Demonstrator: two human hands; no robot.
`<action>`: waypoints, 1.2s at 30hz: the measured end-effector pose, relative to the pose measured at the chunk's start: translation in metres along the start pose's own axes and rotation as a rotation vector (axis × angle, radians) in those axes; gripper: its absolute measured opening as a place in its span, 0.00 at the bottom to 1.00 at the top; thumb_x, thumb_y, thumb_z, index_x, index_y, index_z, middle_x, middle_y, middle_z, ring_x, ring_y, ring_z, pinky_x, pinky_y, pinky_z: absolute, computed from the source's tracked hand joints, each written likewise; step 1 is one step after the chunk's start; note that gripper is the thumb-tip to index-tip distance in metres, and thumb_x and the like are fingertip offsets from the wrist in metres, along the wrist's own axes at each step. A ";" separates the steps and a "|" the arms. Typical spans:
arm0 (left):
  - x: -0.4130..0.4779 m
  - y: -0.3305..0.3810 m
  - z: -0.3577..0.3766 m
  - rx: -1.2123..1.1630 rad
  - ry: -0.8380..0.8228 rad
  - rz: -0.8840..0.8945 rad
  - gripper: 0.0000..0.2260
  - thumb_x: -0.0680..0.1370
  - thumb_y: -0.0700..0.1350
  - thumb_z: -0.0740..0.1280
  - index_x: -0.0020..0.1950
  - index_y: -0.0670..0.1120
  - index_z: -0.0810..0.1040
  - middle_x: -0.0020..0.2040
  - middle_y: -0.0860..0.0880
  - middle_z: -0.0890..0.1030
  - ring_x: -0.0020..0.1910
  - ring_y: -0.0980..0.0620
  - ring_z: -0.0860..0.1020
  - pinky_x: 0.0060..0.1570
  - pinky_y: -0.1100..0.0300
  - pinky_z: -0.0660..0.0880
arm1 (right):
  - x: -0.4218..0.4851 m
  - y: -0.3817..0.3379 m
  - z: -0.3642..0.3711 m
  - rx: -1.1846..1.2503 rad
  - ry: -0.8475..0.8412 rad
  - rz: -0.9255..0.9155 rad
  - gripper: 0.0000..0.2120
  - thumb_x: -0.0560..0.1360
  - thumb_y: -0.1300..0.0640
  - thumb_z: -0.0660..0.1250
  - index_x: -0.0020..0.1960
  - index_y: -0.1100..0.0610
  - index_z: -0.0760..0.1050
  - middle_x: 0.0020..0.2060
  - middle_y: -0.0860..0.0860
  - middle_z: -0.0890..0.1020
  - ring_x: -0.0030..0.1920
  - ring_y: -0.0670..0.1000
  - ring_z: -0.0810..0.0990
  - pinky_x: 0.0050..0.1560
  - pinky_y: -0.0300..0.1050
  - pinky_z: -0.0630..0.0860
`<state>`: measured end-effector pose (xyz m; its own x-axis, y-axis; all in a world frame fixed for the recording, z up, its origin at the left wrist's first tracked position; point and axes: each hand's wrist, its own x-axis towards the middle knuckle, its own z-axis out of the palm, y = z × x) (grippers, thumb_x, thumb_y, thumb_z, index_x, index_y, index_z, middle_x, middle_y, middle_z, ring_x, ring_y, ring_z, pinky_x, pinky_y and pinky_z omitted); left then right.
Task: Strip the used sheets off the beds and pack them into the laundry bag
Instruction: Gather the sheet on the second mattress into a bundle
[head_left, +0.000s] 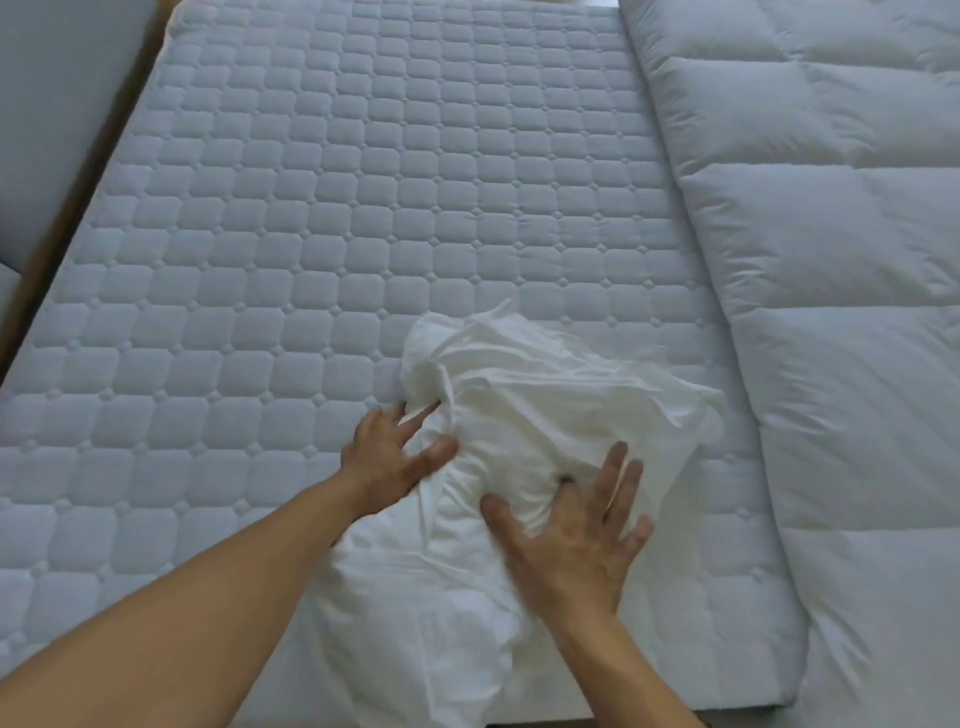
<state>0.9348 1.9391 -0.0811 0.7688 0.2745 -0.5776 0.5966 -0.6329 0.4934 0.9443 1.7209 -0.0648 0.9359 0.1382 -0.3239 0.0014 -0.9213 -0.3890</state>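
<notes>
A crumpled white sheet (519, 395) lies bunched in a heap on the bare quilted mattress (291, 218), near its front edge. My left hand (389, 457) presses against the heap's left side with spread fingers, some sunk into the folds. My right hand (582, 525) lies flat on top of the heap with fingers spread, the index fingertip dug into the cloth. The sheet's lower part trails toward me over the mattress edge. No laundry bag is in view.
A thick white duvet (841, 270) lies folded along the right side of the mattress, its edge close to the sheet heap. At the far left, a brown gap (62, 228) separates this bed from another white surface (47, 104).
</notes>
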 end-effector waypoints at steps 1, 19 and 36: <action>-0.003 0.005 -0.004 0.122 0.007 -0.024 0.54 0.53 0.87 0.37 0.77 0.68 0.57 0.80 0.48 0.57 0.79 0.42 0.50 0.76 0.42 0.52 | 0.008 0.009 -0.004 -0.031 0.151 -0.183 0.49 0.66 0.20 0.56 0.74 0.55 0.67 0.81 0.55 0.38 0.80 0.57 0.34 0.74 0.71 0.44; -0.075 0.030 0.090 -0.184 0.404 -0.582 0.36 0.65 0.75 0.23 0.72 0.71 0.33 0.81 0.48 0.36 0.79 0.39 0.38 0.73 0.35 0.47 | 0.104 0.008 -0.009 -0.069 -0.510 -0.261 0.57 0.49 0.12 0.52 0.70 0.24 0.28 0.79 0.44 0.32 0.80 0.54 0.35 0.75 0.72 0.44; -0.048 0.035 -0.033 -0.790 0.276 0.072 0.34 0.65 0.71 0.65 0.72 0.69 0.68 0.70 0.61 0.72 0.68 0.62 0.72 0.67 0.57 0.68 | 0.035 -0.018 0.007 1.466 -0.638 0.002 0.51 0.60 0.37 0.81 0.77 0.44 0.61 0.70 0.53 0.75 0.69 0.59 0.76 0.67 0.63 0.73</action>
<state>0.9265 1.9277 -0.0148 0.7788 0.4850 -0.3977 0.4502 0.0092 0.8929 0.9745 1.7447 -0.0751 0.6411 0.6064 -0.4704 -0.6758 0.1557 -0.7204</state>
